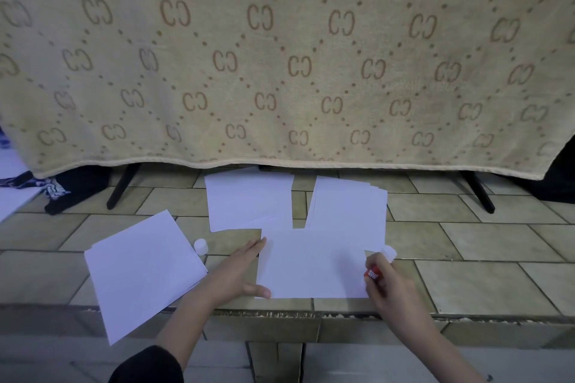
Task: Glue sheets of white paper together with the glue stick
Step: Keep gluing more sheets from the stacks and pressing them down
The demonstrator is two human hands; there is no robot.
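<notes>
Left hand (238,270) flat, fingers spread, pinning the sheet (311,264) to the tiled floor (466,283) — right hand (389,286) gripping the red glue stick (372,274) at its right edge.

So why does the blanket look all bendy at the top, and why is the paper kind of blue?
Head view: the wide-angle lens bows the patterned blanket and the floor tiles near the edges. Dim, cool light gives the white sheet a bluish tint. The picture is soft, so the label on the red glue stick in the right hand can't be read. No glare, only faint shadows.
</notes>
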